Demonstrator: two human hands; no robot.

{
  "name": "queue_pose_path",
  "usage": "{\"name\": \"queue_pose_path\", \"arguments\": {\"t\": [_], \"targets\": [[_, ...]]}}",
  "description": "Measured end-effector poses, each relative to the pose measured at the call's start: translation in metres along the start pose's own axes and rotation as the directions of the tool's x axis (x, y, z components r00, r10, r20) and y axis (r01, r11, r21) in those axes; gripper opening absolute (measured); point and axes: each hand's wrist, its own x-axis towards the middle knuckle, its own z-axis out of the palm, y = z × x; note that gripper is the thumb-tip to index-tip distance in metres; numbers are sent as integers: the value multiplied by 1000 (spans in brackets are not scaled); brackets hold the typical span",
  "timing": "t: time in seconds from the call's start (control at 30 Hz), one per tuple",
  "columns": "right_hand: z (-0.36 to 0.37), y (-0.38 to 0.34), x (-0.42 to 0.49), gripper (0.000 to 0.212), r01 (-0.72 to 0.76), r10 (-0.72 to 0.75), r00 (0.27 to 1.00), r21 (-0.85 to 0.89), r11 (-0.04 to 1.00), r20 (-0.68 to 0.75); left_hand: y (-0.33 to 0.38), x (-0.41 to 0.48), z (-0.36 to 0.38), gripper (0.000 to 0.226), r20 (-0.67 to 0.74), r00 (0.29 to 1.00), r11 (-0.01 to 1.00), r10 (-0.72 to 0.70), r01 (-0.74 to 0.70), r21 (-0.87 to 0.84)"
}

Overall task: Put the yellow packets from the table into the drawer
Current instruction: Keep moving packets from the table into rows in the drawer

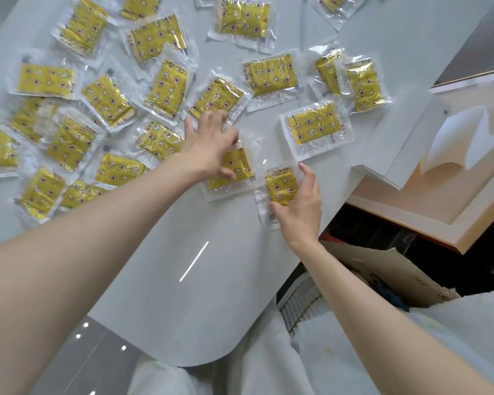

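Packets (166, 89): dozens lie flat all over the table, and none shows in the drawer yet.
Right hand (300, 203): thumb and forefinger are half closed round the near packet (281, 185), a light hold by its sides, close to the table edge.
Left hand (211, 143): fingers are bent down on the middle packet (234, 169); can't tell whether it is truly pinched.
Tip: the wrap looks slippery, so pinch the clear border, not the yellow middle, and lift before swinging right.
Drawer (454, 195): open just to the right, with a loose paper sheet (462, 138) inside; drop clear of its curl.
Table (200, 280): white and glossy with a rounded corner, a streak of light reflecting on it.
Room: a cardboard box (397, 269) sits below, under the drawer.
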Motion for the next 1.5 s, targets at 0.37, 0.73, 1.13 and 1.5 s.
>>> {"name": "queue_pose_path", "arguments": {"t": [0.37, 0.73, 1.13, 1.5], "targets": [[-10, -1, 9, 56, -174, 170, 975, 16, 985, 144, 4, -30, 33, 58, -163, 986, 999, 34, -36, -7], [-34, -11, -83, 23, -360, 271, 927, 410, 838, 260, 5, -157, 63, 37, 58, 987, 481, -152, 125, -868], [-75, -119, -276, 20, -254, 322, 944, 778, 575, 70, -52, -337, -12, 40, 112, 993, 131, -45, 117, -984], [-96, -183, -403, 20, -273, 324, 936, 857, 436, 133, -92, -467, -49, 11, 137, 991, -102, -2, 136, -985]]}}
